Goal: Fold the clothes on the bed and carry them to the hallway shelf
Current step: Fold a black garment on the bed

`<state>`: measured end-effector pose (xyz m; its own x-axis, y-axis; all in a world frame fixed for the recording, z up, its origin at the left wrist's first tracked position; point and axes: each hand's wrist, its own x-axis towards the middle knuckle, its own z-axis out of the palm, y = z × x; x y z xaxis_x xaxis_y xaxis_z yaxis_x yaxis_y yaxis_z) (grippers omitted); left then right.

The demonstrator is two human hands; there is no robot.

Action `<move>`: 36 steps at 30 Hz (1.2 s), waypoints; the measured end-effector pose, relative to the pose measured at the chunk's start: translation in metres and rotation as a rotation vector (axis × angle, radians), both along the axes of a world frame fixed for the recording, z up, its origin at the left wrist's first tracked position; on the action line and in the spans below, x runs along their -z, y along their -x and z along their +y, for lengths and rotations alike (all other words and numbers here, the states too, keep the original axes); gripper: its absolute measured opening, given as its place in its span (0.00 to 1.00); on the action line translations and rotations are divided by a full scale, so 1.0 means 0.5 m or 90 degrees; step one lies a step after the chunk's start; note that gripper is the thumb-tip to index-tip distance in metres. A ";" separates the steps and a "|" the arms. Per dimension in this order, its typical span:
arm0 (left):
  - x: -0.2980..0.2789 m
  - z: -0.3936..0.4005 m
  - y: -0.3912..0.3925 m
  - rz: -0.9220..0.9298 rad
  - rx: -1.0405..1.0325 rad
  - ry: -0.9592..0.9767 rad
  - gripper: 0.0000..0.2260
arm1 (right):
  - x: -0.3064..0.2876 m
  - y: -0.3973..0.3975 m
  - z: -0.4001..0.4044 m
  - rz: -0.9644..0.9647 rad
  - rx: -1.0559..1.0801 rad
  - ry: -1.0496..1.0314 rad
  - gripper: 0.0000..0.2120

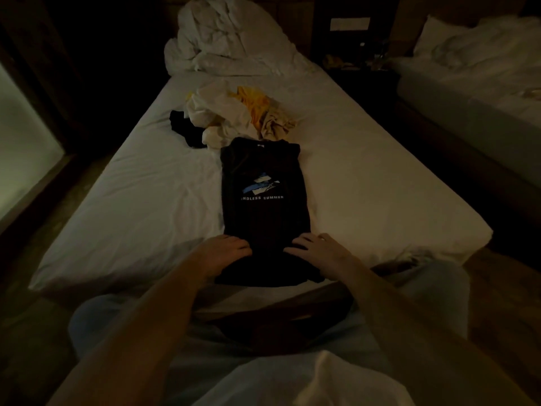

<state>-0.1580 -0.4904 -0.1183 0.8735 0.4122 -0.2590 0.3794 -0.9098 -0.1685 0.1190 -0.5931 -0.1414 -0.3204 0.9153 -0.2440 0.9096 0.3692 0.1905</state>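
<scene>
Black T-shirt (263, 197), sides folded in, hem gripped by left hand (227, 253) and right hand (314, 253): uneven lift risks skewed fold, inner flaps slipping out.

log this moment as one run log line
stage: folding | item: black t-shirt, sides folded in, on bed | left hand and right hand: at its near hem | unfolded pile: beyond
</scene>
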 end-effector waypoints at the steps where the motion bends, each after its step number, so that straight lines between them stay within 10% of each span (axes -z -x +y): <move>1: -0.003 0.004 0.000 -0.016 0.010 0.009 0.27 | 0.004 -0.005 -0.001 -0.023 -0.010 -0.005 0.48; 20: 0.013 0.002 0.035 0.168 0.042 -0.055 0.31 | 0.011 0.022 0.012 -0.025 -0.110 -0.114 0.19; 28: 0.015 0.007 0.028 -0.063 0.106 -0.156 0.18 | -0.016 0.018 0.031 0.106 -0.082 -0.144 0.19; 36: -0.064 0.051 -0.038 -0.692 -0.503 0.320 0.15 | -0.117 -0.006 0.124 0.709 0.453 -0.160 0.19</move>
<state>-0.1393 -0.4650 -0.0862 0.3184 0.9409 0.1159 0.5334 -0.2788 0.7986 0.1218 -0.5310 -0.0830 0.3239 0.9456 0.0313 0.6020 -0.1804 -0.7779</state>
